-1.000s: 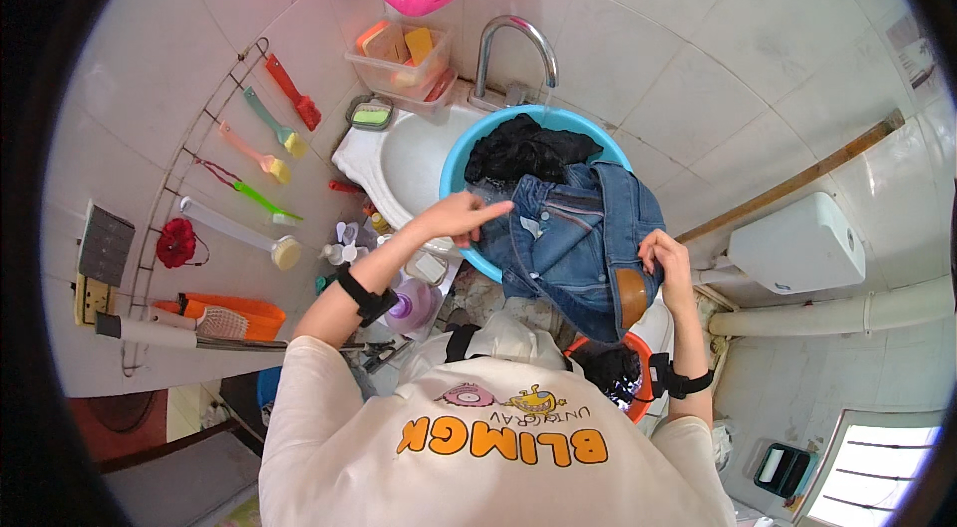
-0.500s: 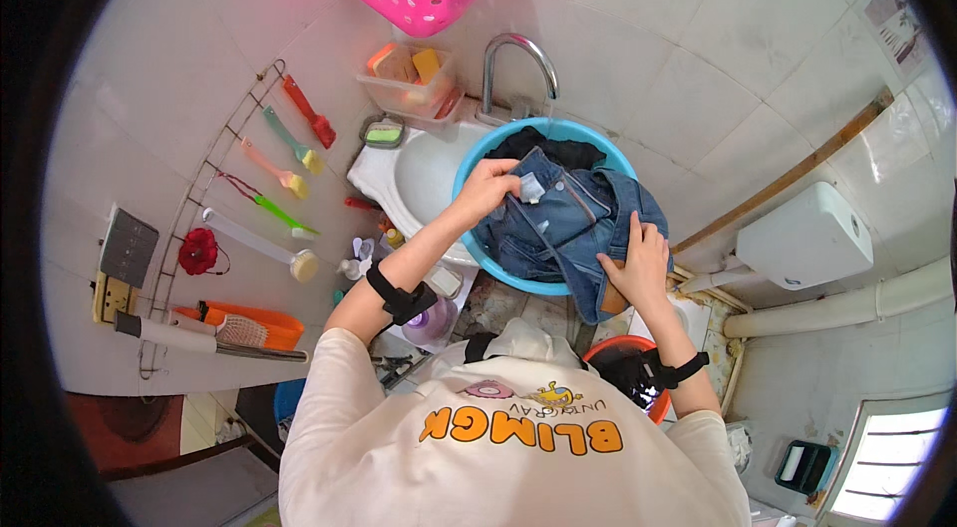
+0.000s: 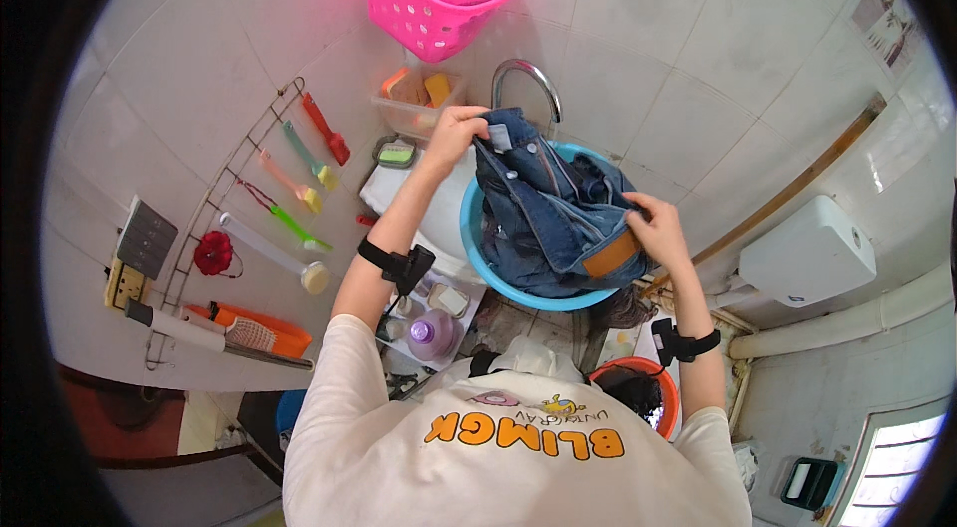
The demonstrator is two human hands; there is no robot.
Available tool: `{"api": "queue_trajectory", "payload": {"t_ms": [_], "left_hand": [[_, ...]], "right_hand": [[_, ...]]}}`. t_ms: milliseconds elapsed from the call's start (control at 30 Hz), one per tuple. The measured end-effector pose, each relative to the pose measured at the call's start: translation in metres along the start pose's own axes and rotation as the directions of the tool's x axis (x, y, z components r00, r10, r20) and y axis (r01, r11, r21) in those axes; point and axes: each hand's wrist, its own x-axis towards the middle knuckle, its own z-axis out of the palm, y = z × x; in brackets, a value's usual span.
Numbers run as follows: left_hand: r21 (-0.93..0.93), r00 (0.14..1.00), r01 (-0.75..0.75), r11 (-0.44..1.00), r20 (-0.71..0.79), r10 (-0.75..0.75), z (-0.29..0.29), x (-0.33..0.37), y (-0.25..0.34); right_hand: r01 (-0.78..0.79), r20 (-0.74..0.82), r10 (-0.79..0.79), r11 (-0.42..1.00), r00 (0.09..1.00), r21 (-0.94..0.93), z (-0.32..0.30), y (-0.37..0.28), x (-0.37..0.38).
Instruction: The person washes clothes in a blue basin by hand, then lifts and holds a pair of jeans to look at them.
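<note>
A pair of blue jeans [image 3: 558, 218] is partly lifted over a light blue basin [image 3: 498, 280], its lower folds still in the basin. My left hand [image 3: 458, 138] pinches the waistband at the far left, beside a small pale label. On the right, my right hand [image 3: 657, 228] grips the waistband edge near a tan leather patch [image 3: 610, 255]. Metal buttons show along the stretched front. The jeans cover most of what lies inside the basin.
The basin stands on a white sink [image 3: 414, 203], below a curved chrome faucet [image 3: 528, 68]. A pink basket [image 3: 439, 3] hangs above. Brushes hang on a wire rack [image 3: 214, 193] at left. A purple bottle [image 3: 433, 335] and a red bucket [image 3: 670, 397] stand near my body.
My left hand has raised the waistband up and away toward the faucet. My right hand has closed on the other edge, and the leather patch has turned up into view.
</note>
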Motion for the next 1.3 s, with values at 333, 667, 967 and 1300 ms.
{"api": "queue_trajectory", "payload": {"t_ms": [333, 667, 967, 1300], "left_hand": [[0.182, 0.841, -0.122, 0.976, 0.541, 0.004, -0.039, -0.070, -0.038], [0.313, 0.684, -0.212, 0.926, 0.724, -0.088, 0.001, -0.129, -0.045], [0.447, 0.841, -0.230, 0.865, 0.539, -0.055, 0.015, -0.134, -0.051], [0.469, 0.951, 0.101, 0.877, 0.214, -0.224, 0.021, -0.132, -0.042]], "right_hand": [[-0.014, 0.215, -0.041, 0.968, 0.976, 0.250, -0.048, 0.028, -0.037], [0.114, 0.441, -0.009, 0.971, 0.897, -0.212, -0.008, -0.004, -0.067], [0.269, 0.187, -0.218, 0.909, 0.958, -0.318, 0.004, 0.003, -0.070], [0.197, -0.199, -0.252, 0.946, 0.947, -0.258, 0.002, -0.036, -0.053]]}}
